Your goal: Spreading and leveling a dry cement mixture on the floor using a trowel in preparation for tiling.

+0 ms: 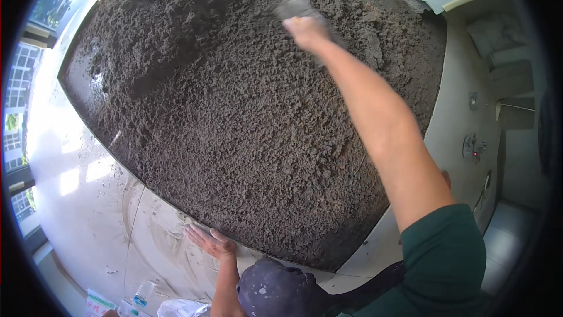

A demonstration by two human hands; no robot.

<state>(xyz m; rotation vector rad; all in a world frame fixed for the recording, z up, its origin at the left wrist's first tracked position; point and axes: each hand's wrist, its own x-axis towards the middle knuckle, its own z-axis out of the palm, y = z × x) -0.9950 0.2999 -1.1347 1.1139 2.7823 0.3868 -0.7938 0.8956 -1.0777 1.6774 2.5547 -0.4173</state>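
A broad bed of dark grey, crumbly mortar (252,112) fills the middle of the floor. My right arm reaches far across it, and my right hand (307,31) is closed on a trowel (294,5). Its grey blade is at the mortar's surface near the far side, smeared by motion. Close to me, my left hand (212,243) lies flat with fingers stretched out on the pale floor tile (155,223), just beside the mortar's near edge. It holds nothing.
My dark, mortar-spotted knee (281,290) is beside the bed's near edge. A clear plastic bottle (141,295) and a white plastic bag (182,307) are at the lower left. Small fittings (472,148) are on the pale surface at right. Windows line the left.
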